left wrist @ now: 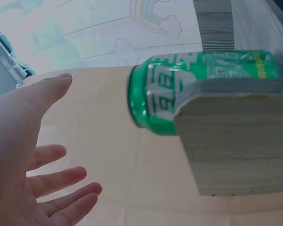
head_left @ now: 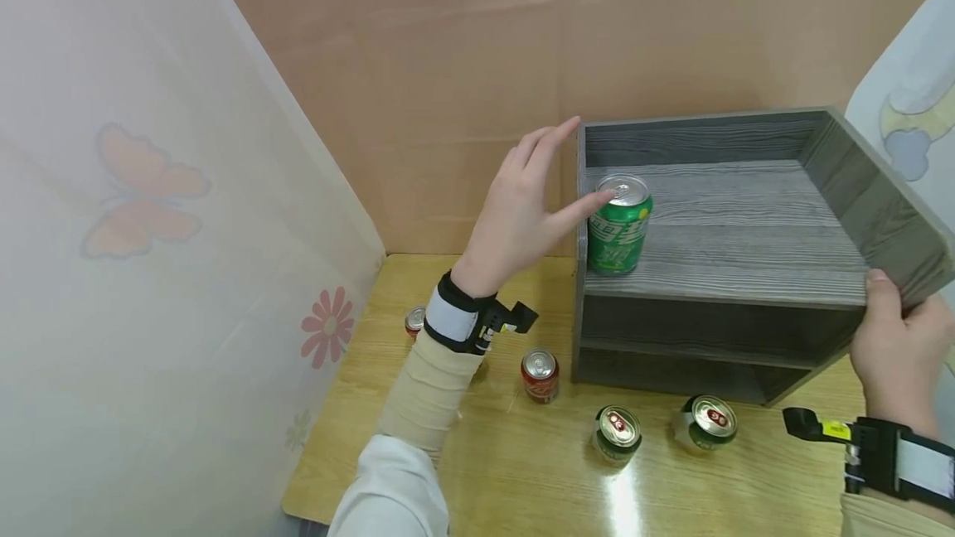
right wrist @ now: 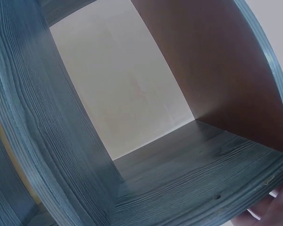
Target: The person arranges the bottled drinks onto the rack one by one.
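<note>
A green soda can (head_left: 619,232) stands upright on the top board of a grey wood-grain shelf (head_left: 716,230), close to its left side wall. My left hand (head_left: 518,197) is raised at that wall with fingers straight and thumb spread. In the head view the thumb overlaps the can's top, while in the left wrist view a gap lies between hand and can (left wrist: 162,94). My right hand (head_left: 903,346) grips the shelf's right side wall at its front edge, thumb inside. Only some of its fingers (right wrist: 278,207) appear in the right wrist view.
In front of the shelf stand two dark-green and gold cans (head_left: 618,435) (head_left: 709,423). Red cans (head_left: 540,375) (head_left: 415,320) are on the wooden table (head_left: 515,471) to the left, one partly behind my left forearm. Below the top board are lower compartments (head_left: 686,326).
</note>
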The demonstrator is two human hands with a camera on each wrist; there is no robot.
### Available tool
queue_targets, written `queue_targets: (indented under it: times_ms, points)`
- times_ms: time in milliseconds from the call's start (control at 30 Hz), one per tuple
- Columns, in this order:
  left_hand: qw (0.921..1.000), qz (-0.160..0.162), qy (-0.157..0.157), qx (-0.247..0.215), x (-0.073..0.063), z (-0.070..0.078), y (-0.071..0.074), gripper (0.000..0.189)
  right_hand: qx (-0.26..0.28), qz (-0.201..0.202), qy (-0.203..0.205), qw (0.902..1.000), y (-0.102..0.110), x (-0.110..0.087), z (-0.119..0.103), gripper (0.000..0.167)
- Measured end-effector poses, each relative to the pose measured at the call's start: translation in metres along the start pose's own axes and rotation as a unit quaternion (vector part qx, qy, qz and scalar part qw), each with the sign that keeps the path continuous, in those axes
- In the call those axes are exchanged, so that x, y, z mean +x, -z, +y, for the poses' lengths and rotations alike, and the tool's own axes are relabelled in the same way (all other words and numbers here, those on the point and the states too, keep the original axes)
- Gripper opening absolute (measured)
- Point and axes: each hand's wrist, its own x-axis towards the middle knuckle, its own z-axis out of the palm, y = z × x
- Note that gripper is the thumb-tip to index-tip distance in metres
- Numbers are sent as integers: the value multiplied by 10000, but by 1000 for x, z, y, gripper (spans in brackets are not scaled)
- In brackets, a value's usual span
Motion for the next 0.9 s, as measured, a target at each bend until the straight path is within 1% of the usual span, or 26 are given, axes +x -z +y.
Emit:
queue_targets:
  times_ms: [33,167,267,400,467,567,667,767,900]
  points:
    - [10000,67,-4,-13,-1,-1,3,81,14,-8,-42,10000,0,0,-1,23]
    - [9994,341,-22,-80,-5,-5,12,79,-9,-46,-204,9998,1,-2,-2,37]
    - [9986,511,7,-129,-8,-9,20,75,-9,-67,-342,9994,1,-2,-3,43]
    - [9980,601,177,-110,-13,-15,30,72,-4,-107,-516,9986,1,-1,-3,42]
    - [9976,630,272,-80,-15,-19,34,71,76,-76,-475,9988,2,1,-2,38]
    - [9969,706,355,-53,-19,-25,39,69,227,60,-155,9996,2,4,0,36]
    - [9965,722,407,-110,-21,-31,43,68,347,168,56,9992,2,6,2,37]
    - [9965,620,534,-179,-25,-36,47,65,300,151,-11,9994,2,6,2,40]
    - [9955,401,858,-97,-31,-46,52,60,324,145,-69,9993,2,3,0,40]
